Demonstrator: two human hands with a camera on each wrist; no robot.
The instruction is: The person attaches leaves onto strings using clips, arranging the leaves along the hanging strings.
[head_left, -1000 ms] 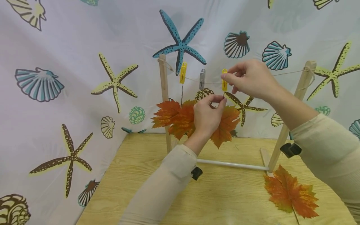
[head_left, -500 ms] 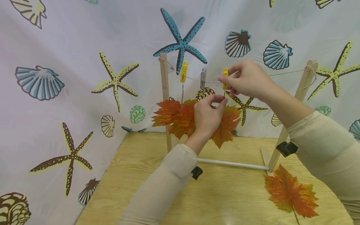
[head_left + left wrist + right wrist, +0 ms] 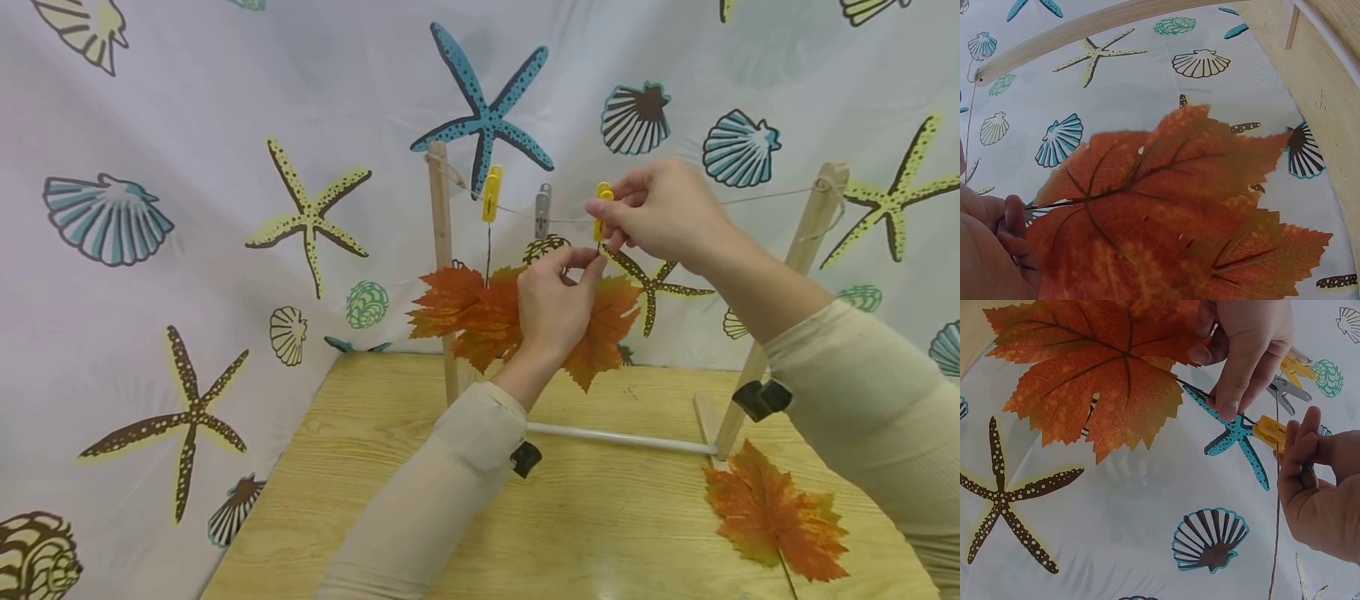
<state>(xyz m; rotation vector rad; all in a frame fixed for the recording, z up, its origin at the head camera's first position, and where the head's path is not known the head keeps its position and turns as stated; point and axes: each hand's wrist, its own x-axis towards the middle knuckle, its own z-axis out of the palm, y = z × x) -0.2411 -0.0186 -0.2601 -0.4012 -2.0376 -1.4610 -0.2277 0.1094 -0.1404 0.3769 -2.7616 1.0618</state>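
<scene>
Two hands at work in the head view, up at a thin twine string (image 3: 765, 197) stretched between two slanting wooden posts (image 3: 787, 275): right hand (image 3: 663, 212) pinching a yellow plastic clothespin (image 3: 602, 212) on that string, fingers curled round its top, presumably to spread its lower end; left hand (image 3: 555, 308) just below, thumb and forefinger closed on the thin dark stem of an orange maple-shaped fabric leaf (image 3: 600, 333), stem tip raised to the pin's lower end, blade hanging beneath. Further left on the same string, a grey clothespin (image 3: 540, 211) holding nothing and a second yellow clothespin (image 3: 491, 192) already bearing another orange leaf (image 3: 457, 312) by its stem. Flat on the pale wooden table (image 3: 600, 533), near the right post's foot, one more orange leaf (image 3: 776, 521). Seen from the left wrist, only leaf blade (image 3: 1172, 212) filling the view from below, with fingertips (image 3: 1013, 219) closed on the stem at the left edge. Seen from the right wrist, yellow pin (image 3: 1269, 431) squeezed between the right hand's fingers (image 3: 1304, 450), left hand (image 3: 1247, 344) above bringing the stem toward it, leaf blade (image 3: 1097, 369) fanned out to the left, grey pin (image 3: 1288, 387) close behind, against a white cloth printed with starfish and shells (image 3: 1116, 519).
</scene>
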